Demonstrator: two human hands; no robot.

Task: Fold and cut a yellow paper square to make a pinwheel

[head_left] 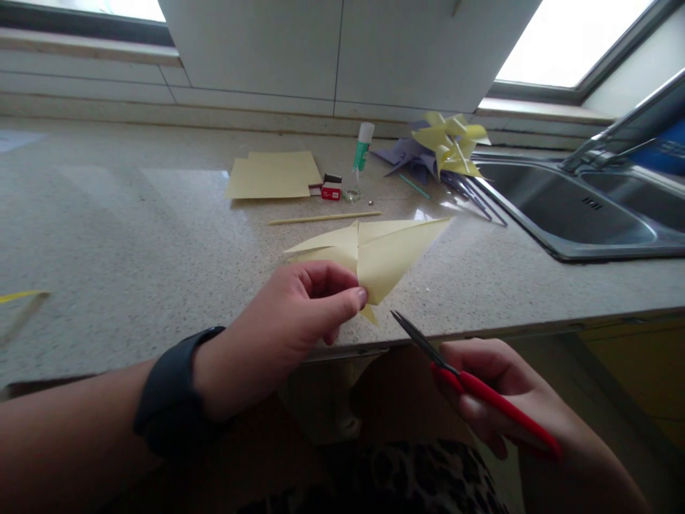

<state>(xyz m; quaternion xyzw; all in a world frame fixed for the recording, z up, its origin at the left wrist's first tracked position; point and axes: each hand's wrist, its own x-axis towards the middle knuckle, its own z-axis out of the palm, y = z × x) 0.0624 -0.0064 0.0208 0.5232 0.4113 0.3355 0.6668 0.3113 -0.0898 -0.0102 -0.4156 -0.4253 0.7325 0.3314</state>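
A sheet of pale yellow paper [396, 257], cut in from its corners and creased, is pinched between the thumb and fingers of my left hand [310, 300] above the counter's front edge. My right hand [497, 385] grips red-handled scissors [503, 410] whose dark blades point up and left, close together and just short of the paper. The blades do not touch the paper. Behind the paper, a thin wooden stick [326, 218] lies on the counter.
On the speckled counter [133, 250] stand a glue stick [362, 146] and a small red box [332, 189], beside yellow paper sheets [272, 175] and a tape roll [352, 194]. Yellow and purple paper pinwheels [452, 143] lie by the steel sink [578, 203]. A yellow strip [24, 295] is at left.
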